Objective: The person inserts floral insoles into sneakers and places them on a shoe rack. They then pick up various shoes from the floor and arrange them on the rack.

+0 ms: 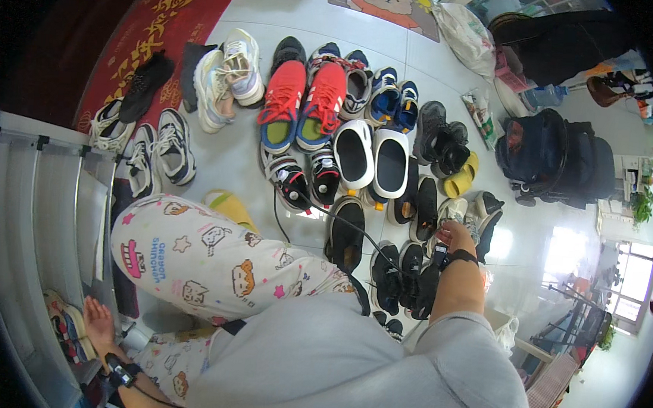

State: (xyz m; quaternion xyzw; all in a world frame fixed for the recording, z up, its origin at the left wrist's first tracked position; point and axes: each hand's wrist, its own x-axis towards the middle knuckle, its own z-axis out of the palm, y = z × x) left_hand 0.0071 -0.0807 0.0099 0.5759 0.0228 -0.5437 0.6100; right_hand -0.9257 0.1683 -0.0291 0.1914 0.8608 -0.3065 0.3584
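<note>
My left hand [100,322] is at the lower left beside the grey metal shoe rack [68,205], palm showing and fingers extended. Right against it, a pair of multicoloured sneakers [66,325] lies on a rack shelf, heels or soles towards the hand. My right hand [452,234] reaches down among the shoes at the right, over a beige sneaker [450,210]; its fingers are partly hidden, so any grip on that shoe is unclear. Black shoes [386,275] stand close to the right forearm. Both wrists wear black bands with small devices.
Red sneakers [282,100], white slip-on clogs [354,155] and blue sneakers [383,95] crowd the tiled floor. A black cable [353,228] crosses the shoes. Further right is a dark backpack [553,156]. A red mat [163,31] lies at upper left, a bear mat [386,6] at the top.
</note>
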